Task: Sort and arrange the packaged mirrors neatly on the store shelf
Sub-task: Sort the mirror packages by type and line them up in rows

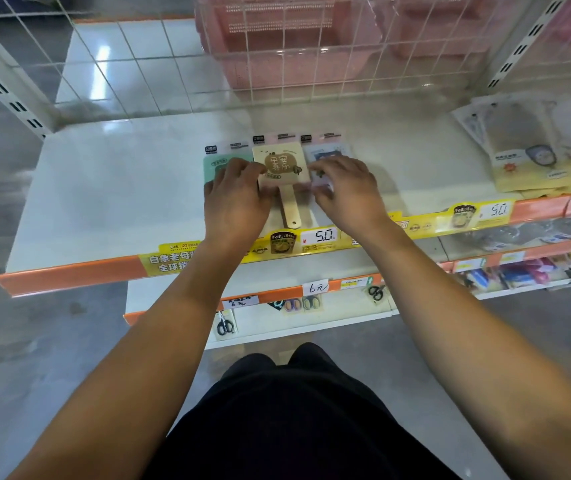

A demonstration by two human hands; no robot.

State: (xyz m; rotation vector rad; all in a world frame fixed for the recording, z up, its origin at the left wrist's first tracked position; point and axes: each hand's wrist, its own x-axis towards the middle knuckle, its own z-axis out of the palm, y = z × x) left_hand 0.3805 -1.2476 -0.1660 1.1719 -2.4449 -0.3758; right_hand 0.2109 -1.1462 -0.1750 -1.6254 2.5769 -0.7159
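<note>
Cream paddle mirror (282, 168) flat on shelf (111, 188), handle toward person, between hands; left hand (237, 199) on green mirror (215, 168), right hand (348, 192) on blue mirror (325, 154); fingers loosely curled, pressing packs, grip uncertain

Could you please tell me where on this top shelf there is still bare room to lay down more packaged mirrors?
The shelf is bare from its left edge to the green mirror. A narrower bare strip lies between the blue mirror and the yellow packets at right. The middle is crowded: the beige mirror, left hand and right hand.
</note>
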